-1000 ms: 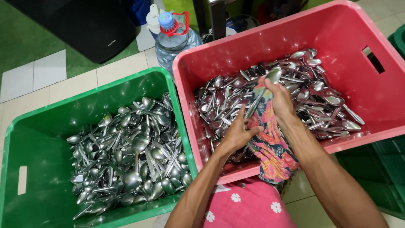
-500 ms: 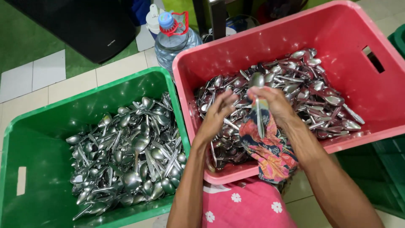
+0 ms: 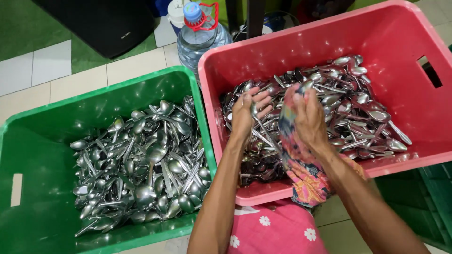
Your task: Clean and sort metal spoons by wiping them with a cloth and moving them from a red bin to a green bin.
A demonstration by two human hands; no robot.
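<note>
Cream floor tiles (image 3: 44, 70), green mat (image 3: 19, 28), black cabinet (image 3: 101, 21) behind.

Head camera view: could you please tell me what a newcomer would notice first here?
Two big crates heaped with metal spoons: a green crate at left and a pink crate at right. Over the pink one, the right hand grips a colourful patterned cloth, while the left hand is open beside it.
</note>
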